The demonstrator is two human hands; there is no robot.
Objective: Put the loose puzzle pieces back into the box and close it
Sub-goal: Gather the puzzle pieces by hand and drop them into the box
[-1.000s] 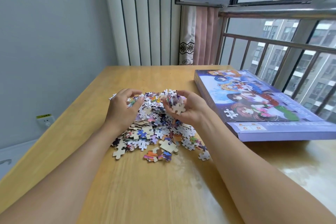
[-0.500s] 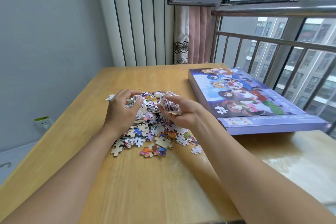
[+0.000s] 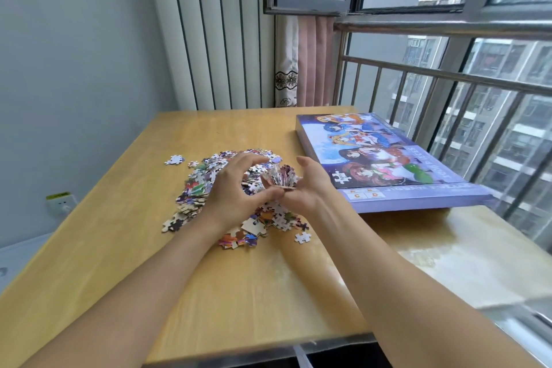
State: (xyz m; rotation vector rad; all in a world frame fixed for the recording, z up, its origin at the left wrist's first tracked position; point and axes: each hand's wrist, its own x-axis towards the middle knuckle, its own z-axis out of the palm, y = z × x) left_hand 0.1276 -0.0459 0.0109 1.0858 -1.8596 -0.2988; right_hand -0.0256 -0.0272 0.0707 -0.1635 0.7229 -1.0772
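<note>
Puzzle pieces [image 3: 209,188] lie heaped mid-tabletop [image 3: 239,293], a few strays at the near edge of the heap. Above it my left hand [image 3: 233,191] and right hand [image 3: 310,188] curl their fingers together round a small bunch of pieces [image 3: 279,176]. Right and farther off, the closed box [image 3: 382,158] rests beside the window railing [image 3: 448,75].

A heap of loose puzzle pieces [image 3: 209,188] lies in the middle of the surface, many-coloured, some face down showing pale backs. A few strays sit apart: one at the far left [image 3: 174,160], one at the near right [image 3: 302,237]. A small bunch of pieces [image 3: 280,179] stands on edge above the heap. The box [image 3: 385,158], flat, purple-edged, closed, with a cartoon picture on its lid, lies right of the heap.
</note>
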